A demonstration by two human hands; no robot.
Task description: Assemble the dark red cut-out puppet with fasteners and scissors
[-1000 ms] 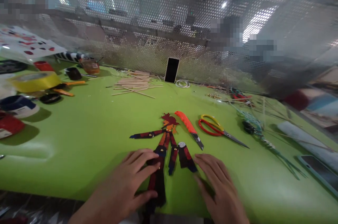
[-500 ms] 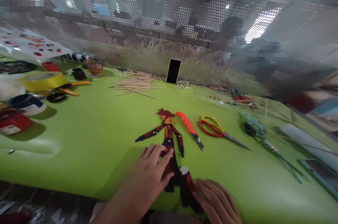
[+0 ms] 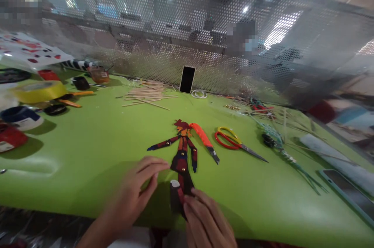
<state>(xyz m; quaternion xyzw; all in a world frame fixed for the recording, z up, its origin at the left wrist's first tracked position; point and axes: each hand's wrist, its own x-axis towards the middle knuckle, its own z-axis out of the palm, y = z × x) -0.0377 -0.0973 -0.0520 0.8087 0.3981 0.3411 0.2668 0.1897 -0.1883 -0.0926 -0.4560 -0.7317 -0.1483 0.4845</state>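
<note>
A flat jointed puppet (image 3: 182,145) lies on the green table with its head away from me. It is painted dark red, orange and black, with small brass fasteners at its joints. My left hand (image 3: 140,185) is at the puppet's left hip, fingertips at the dark edge, thumb apart and nothing gripped. In my right hand (image 3: 207,217) is a loose dark puppet leg piece (image 3: 176,197) with a pale round top end, pinched beside the lower body and partly covering it. My fingers hide its lower end. An orange utility knife (image 3: 201,136) and red-and-yellow scissors (image 3: 229,139) lie to the right.
Thin wooden sticks (image 3: 150,94) lie behind, near a propped-up phone (image 3: 187,79). Paint jars (image 3: 22,116) and yellow tape (image 3: 39,91) stand at the left. Tangled green cord (image 3: 283,152) and another phone (image 3: 347,189) lie right. A perforated metal screen (image 3: 140,41) borders the back.
My left hand has drawn back leftward off the puppet's hip, uncovering a brass fastener. My right hand has brought the leg piece leftward, over the puppet's lower part. The view has shifted slightly.
</note>
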